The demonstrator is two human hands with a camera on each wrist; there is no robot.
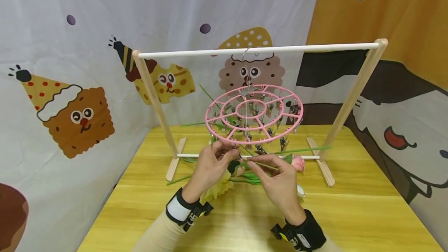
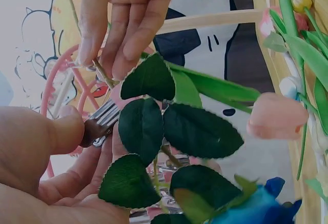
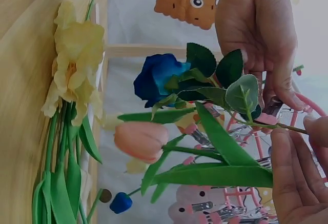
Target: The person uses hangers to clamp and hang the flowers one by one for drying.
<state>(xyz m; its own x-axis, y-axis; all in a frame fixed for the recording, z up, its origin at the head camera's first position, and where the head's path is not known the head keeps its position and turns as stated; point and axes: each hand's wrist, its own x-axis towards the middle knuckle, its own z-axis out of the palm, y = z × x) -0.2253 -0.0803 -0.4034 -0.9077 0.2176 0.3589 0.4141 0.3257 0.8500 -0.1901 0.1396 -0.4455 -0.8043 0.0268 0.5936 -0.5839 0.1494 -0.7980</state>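
Note:
A round pink clip hanger hangs from the stand, with metal clips around its rings. My left hand pinches one metal clip at the ring's near left side, between thumb and fingers. Just right of it, my right hand pinches the thin stem of a blue rose with dark green leaves. That stem lies close against the clip; whether the clip grips it I cannot tell. A peach tulip with long leaves hangs beside the rose, its stem end hidden by the right hand.
The wooden stand carries a white top rod. On the wooden table lie a yellow flower, a pink flower and several green stems. A printed cloth backs the table.

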